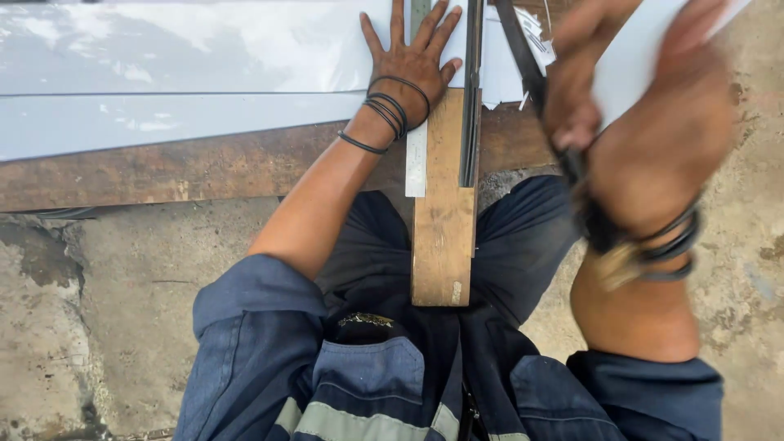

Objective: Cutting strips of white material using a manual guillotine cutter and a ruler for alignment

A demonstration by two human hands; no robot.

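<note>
Left hand [412, 61] lies flat, fingers spread, pressing the white sheet [188, 73] just left of the wooden straightedge [443, 212], whose long axis runs straight away from the body. Right hand [645, 122] is raised to the right, blurred, closed around a long dark blade [523, 61] angled toward the straightedge's far end.

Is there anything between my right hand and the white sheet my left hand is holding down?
Yes. The right hand, raised and blurred, grips a dark strip. Between it and the white sheet run a dark bar and a wooden block, just right of the left hand, which lies flat on the sheet.
</note>
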